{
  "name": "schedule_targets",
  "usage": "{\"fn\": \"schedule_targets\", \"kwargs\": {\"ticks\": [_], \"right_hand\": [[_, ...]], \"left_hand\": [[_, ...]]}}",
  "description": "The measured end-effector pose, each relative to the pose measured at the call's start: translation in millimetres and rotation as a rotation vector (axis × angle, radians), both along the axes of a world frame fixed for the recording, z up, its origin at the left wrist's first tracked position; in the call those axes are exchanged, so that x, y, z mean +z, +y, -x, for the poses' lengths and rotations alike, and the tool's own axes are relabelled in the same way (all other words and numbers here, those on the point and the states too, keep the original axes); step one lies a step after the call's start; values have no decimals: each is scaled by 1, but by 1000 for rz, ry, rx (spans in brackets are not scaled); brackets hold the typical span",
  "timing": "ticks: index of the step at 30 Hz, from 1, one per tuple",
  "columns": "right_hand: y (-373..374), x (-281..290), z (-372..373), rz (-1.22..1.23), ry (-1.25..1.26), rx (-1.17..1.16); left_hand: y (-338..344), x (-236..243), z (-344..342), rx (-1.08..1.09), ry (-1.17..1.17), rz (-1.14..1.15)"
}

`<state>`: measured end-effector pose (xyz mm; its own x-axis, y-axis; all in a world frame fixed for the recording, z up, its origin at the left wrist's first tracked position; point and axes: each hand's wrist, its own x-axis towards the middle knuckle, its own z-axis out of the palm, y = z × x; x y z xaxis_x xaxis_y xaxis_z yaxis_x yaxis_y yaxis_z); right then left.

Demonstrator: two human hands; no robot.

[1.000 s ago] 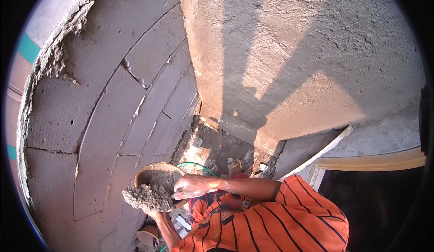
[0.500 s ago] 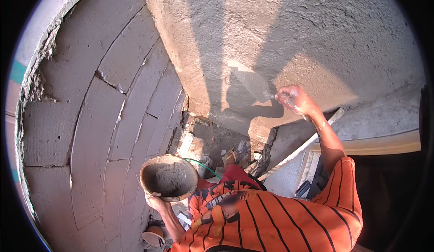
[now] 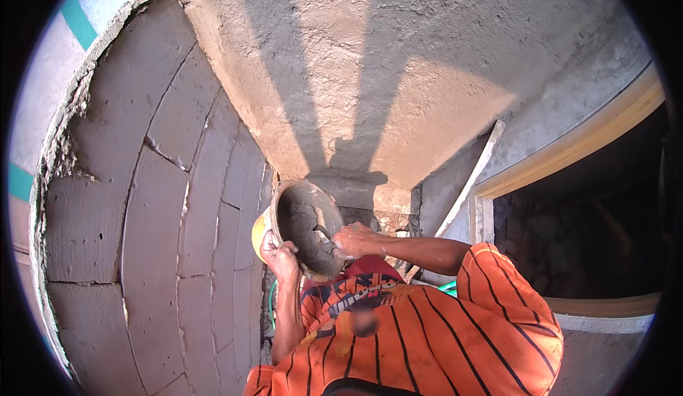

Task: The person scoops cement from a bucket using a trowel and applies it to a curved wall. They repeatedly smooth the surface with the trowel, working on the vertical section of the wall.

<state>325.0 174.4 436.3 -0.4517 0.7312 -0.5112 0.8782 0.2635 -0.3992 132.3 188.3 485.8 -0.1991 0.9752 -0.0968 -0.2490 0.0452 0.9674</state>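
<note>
My left hand [image 3: 279, 254] is closed on the rim of a round, yellowish bucket [image 3: 260, 234], which is tilted in front of me. Grey mortar [image 3: 304, 220] lies inside it. My right hand [image 3: 351, 239] is closed on a trowel at the bucket's right side, its fingers reaching over the rim. The trowel's metal part [image 3: 321, 235] shows in the mortar; the rest of its blade is hidden. My forearms come up from an orange, black-striped shirt [image 3: 462, 339].
A grey block wall [image 3: 156, 218] runs along the left. A rough plastered wall [image 3: 441, 33] faces me, shadows across it. At right, a pale plank [image 3: 471, 183] leans beside a wooden-framed dark opening [image 3: 569, 134]. Rubble [image 3: 393, 222] and a green hose [image 3: 272, 303] are low down.
My right hand with the trowel, raised to the plastered wall half a second ago, is back down in the bucket. The bucket has moved up and is more tilted. The view has shifted.
</note>
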Motion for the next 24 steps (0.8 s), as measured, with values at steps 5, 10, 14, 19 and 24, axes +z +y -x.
{"fn": "schedule_targets", "kwargs": {"ticks": [5, 10, 14, 19, 24], "right_hand": [[-19, 16, 7, -13, 248, -104], [-18, 4, 17, -89, 140, -154], [-24, -1, 9, -71, 145, -185], [-23, -4, 5, -91, 109, -130], [-35, -18, -8, 202, 401, -50]], "left_hand": [[-2, 19, 30, 6, -137, 1], [-13, -10, 59, 23, -157, 48], [-23, -30, 73, 52, -225, 68], [-43, -54, 90, 183, -205, 204], [-60, -57, 101, 375, -178, 274]]}}
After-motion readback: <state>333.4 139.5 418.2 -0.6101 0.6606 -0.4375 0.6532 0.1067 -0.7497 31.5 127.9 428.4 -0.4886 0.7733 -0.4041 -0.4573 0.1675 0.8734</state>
